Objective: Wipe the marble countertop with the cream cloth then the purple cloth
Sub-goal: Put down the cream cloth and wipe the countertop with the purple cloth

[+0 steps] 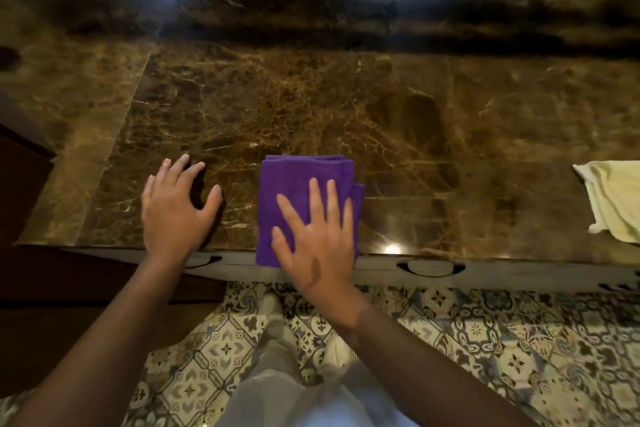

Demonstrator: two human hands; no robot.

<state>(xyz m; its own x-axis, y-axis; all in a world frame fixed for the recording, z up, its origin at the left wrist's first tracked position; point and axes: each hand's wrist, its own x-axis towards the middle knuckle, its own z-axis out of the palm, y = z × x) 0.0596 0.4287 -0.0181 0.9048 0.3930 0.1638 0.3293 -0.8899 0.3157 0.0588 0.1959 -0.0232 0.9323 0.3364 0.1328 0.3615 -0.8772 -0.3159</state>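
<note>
A folded purple cloth (298, 184) lies on the brown marble countertop (311, 107) at its near edge, one corner hanging over the front. My right hand (313, 239) presses flat on the cloth, fingers spread across it. To the left of the cloth, my left hand (175, 208) rests on the bare marble with fingers apart and nothing in it. The cream cloth (613, 198) lies crumpled at the far right of the counter, well apart from both hands.
A raised dark marble ledge (311, 14) runs along the back of the counter. Below the front edge are drawer fronts with recessed pulls (429, 267). A dark wooden cabinet (24, 184) stands at the left. Patterned floor tiles (485, 340) lie below.
</note>
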